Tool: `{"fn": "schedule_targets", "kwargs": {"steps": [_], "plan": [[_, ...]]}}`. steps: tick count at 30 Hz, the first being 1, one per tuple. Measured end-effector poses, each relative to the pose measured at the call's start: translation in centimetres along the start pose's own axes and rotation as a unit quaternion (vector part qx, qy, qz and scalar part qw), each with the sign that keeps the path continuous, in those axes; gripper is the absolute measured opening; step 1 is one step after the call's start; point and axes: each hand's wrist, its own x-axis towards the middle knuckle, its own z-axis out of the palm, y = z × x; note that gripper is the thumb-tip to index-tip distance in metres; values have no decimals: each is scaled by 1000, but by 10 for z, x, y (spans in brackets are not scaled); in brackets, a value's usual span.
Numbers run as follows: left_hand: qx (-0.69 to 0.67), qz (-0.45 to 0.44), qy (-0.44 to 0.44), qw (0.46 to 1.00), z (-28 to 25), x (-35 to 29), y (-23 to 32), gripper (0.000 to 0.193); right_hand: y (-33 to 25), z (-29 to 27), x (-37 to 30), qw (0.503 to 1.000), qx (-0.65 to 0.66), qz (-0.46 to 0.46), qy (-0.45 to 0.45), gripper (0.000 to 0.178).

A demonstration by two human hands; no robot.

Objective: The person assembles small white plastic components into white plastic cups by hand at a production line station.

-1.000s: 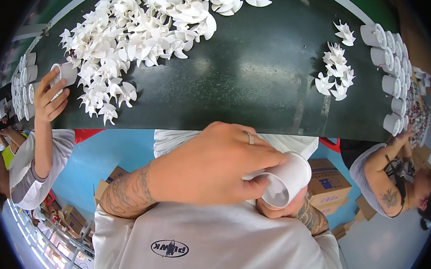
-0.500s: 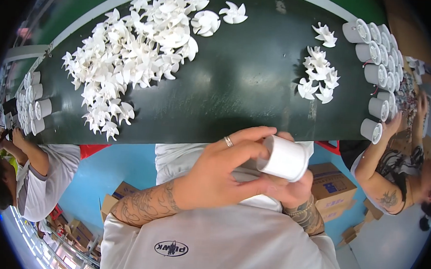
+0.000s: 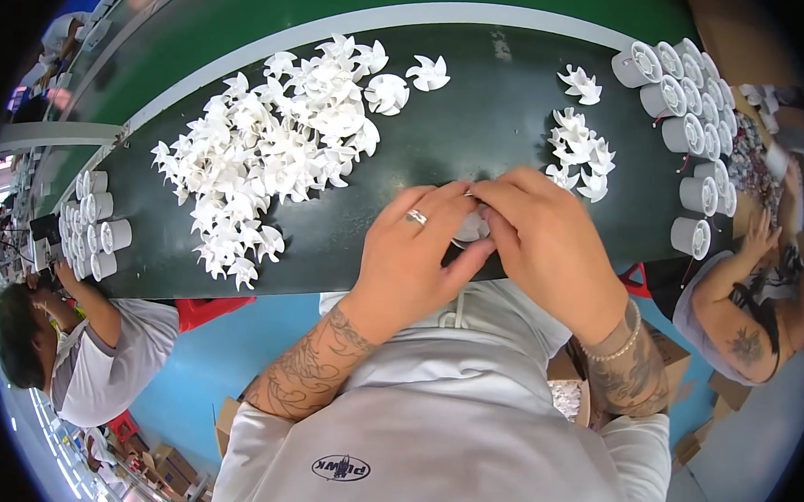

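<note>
White rounded plastic piece (image 3: 472,226) is betw. the two bare hands, over near edge of the dark green table (image 3: 491,119), at 6 o'clock side. Left hand (image 3: 418,238), w/ a ring, is curled on it, thumb near the opening; right hand (image 3: 548,245) grasps it from 3 o'clock side, fingers bent over top. Most of piece is hidden, so I can't tell if it touches the table. From the piece, approx. 10 o'clock: big heap of white curved-blade plastic impellers (image 3: 272,135). At 2 o'clock: small cluster of same kind (image 3: 572,137), and farther, rows of white cup-shaped housings (image 3: 685,134). At 9 o'clock, far: another housing grp. (image 3: 95,206). Co-worker in light top (image 3: 119,354) sits at 8 o'clock.
</note>
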Motion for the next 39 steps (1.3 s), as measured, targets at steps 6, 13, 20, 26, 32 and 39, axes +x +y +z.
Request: {"fn": "schedule_targets", "kwargs": {"steps": [6,13,20,26,32,39], "plan": [[-18,-34,-6,999,-4,-2,13,39,-5,-6,1,997,-68,-7,-27,15],[-132,-138,-42,981,-5,-6,18,39,-8,-8,4,996,-77,-21,-49,16],[34,-29,82,996,13,-15,18,34,1,-3,11,971,-200,-127,-22,10],[-99,-81,15,992,13,1,18,30,4,-13,24,976,-174,-58,-121,7],[-189,-103,24,976,17,6,17,29,3,-7,20,978,-184,-28,-90,8],[-128,-93,26,987,10,18,13,30,-4,-1,12,981,-179,-81,-4,7]]}}
